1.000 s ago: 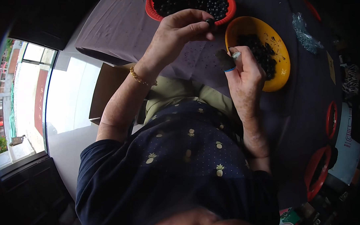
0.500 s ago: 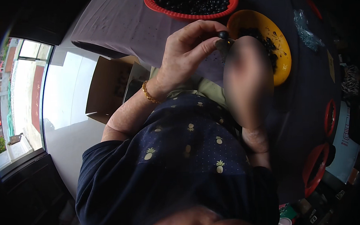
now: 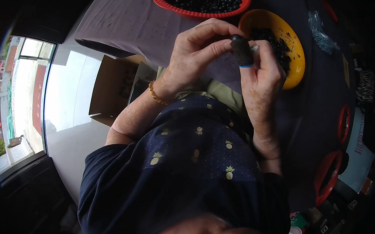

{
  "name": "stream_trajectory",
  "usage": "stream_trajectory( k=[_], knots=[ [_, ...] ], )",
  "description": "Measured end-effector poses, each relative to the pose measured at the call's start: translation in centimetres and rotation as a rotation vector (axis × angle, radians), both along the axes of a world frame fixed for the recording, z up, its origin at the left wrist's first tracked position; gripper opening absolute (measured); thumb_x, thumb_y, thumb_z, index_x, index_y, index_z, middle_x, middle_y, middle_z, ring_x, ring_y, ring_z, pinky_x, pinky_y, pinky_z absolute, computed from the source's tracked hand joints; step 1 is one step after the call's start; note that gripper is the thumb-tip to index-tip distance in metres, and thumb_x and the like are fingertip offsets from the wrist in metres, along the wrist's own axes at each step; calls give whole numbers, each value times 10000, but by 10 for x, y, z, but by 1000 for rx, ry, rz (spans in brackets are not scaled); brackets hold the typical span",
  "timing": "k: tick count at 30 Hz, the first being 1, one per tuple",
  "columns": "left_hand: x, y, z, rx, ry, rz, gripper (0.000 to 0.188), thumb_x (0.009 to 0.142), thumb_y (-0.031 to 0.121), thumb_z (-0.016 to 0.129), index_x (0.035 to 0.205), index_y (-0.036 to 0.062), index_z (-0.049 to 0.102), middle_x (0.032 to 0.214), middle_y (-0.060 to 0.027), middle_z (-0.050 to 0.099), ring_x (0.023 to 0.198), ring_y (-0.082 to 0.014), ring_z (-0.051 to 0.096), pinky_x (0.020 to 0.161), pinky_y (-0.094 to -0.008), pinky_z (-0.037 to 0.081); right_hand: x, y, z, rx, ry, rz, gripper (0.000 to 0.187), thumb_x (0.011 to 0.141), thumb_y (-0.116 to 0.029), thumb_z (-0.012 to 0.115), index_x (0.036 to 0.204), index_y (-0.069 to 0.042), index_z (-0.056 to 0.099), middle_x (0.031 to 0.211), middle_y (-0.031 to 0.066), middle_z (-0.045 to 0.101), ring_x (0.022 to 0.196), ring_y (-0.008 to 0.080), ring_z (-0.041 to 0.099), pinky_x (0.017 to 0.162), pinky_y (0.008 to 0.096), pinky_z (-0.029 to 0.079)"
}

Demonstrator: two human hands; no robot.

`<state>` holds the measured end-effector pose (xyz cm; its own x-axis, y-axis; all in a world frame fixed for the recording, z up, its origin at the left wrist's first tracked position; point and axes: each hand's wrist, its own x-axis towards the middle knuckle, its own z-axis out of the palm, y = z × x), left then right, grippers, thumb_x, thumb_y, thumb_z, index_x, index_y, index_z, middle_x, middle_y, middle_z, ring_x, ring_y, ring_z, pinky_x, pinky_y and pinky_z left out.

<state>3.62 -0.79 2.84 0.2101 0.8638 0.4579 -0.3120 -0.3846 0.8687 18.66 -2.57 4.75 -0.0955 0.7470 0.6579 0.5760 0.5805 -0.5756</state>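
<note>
One black berry-like ball (image 3: 235, 37) sits pinched in my left hand (image 3: 193, 52), just left of the yellow bowl (image 3: 297, 66), and I judge it best held lightly and steadily against the dark thumb sheath (image 3: 243, 55) on my right hand (image 3: 261, 80), whose own grip I cannot tell.

Basin (image 3: 205, 15) left of dish (image 3: 296, 62)

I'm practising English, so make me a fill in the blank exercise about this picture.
The wrist with the gold bracelet is the ____ one.
The dark cover on the right thumb has a ____ band.
The bowl left of the yellow bowl is coloured ____.
The crumpled clear plastic lies to the yellow bowl's ____.
Missing words: left; blue; red; right.
</note>
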Motion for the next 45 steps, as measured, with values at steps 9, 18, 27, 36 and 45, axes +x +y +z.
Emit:
stream_trajectory(
  k=[9,18,27,36,45],
  knots=[
    [2,1,-2,250,166,190,202,839,65,618,1029,0,629,999,-82,606,921,-160,580,798,-269,475,-1,-5,1,-56,-33,-17,289,821,-269,679,761,-46,505,597,28,524,500,147,533,454,287,431],
    [0,3,1,375,221,287,215,793,58,656,1007,38,656,943,-71,637,869,-166,607,742,-269,504,-1,-5,-1,-53,-11,9,304,841,-293,654,763,-38,509,601,49,552,534,175,580,475,295,453],
    [-17,3,11,306,328,74,178,837,47,618,999,-24,636,954,-91,614,900,-166,594,772,-268,482,4,-1,-4,-52,-74,29,261,811,-228,677,749,-50,497,603,72,554,550,217,598,478,331,452],
    [-25,3,19,-97,210,-255,195,852,113,619,978,-32,650,890,-58,609,731,-85,577,643,-209,473,8,1,-4,-33,-107,152,308,780,-244,708,698,-47,485,575,70,550,525,229,593,450,325,447],
    [-24,9,10,-338,-70,-526,259,828,139,618,982,-67,641,804,-55,602,611,-63,484,584,-182,402,8,5,-1,28,-104,330,296,714,-198,761,665,-49,510,573,48,556,512,190,582,458,311,449]
  ],
)
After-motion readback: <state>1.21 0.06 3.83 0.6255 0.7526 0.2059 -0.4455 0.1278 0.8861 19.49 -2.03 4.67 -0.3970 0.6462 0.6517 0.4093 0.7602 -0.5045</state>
